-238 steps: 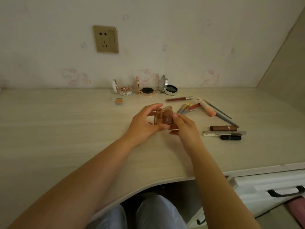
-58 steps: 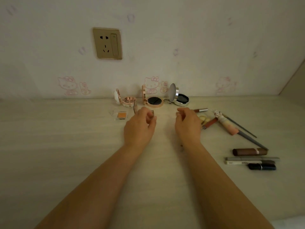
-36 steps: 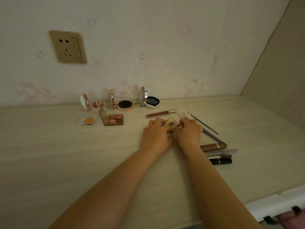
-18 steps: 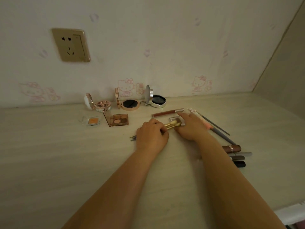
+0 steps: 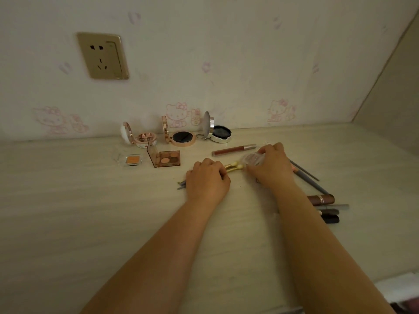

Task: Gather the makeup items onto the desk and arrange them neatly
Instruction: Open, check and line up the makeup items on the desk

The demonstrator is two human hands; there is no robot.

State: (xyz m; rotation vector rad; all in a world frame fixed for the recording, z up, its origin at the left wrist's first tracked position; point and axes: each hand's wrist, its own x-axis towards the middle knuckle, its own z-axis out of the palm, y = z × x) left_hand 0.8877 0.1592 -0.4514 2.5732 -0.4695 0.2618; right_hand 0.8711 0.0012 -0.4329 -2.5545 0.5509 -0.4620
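Note:
My left hand (image 5: 207, 179) is closed around a small bundle of makeup applicators (image 5: 233, 167) with gold stems and pale tips, at the middle of the desk (image 5: 68, 211). Just to the right, my right hand (image 5: 271, 165) grips a clear plastic sleeve (image 5: 252, 158) at the applicator tips. An open eyeshadow palette (image 5: 166, 158) and a small orange pan (image 5: 133, 159) lie to the left. Three open compacts (image 5: 182, 137) stand along the wall. A lip gloss tube (image 5: 233, 150) lies behind my hands.
To the right lie thin pencils (image 5: 306, 175), a brown lipstick (image 5: 320, 198) and dark tubes (image 5: 331, 214), partly hidden by my right forearm. A wall socket (image 5: 103, 55) is mounted above. A side wall closes the desk's right end.
Since half a second ago my hands stay on the applicator bundle; the right hand has drawn the clear sleeve slightly rightward off the tips. Earlier, the eyeshadow palette was set down at the left.

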